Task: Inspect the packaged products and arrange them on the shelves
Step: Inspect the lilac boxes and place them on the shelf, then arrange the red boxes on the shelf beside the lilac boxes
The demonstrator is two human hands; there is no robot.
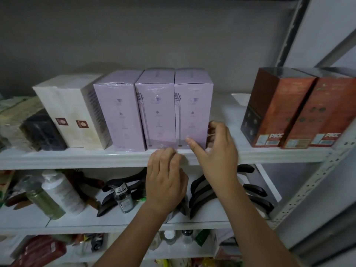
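Three lilac shrink-wrapped boxes stand upright side by side on the upper white shelf. My right hand grips the rightmost lilac box low down, with the thumb on its front face and the fingers round its right side. Beside it stand the middle lilac box and the left lilac box. My left hand rests with bent fingers on the shelf's front edge, just below the middle box, and holds nothing.
Two cream boxes and a dark box stand left of the lilac ones. Two red-brown boxes stand at the right, with a gap between them and my right hand. The shelf below holds bottles and black hangers. A perforated metal upright bounds the right side.
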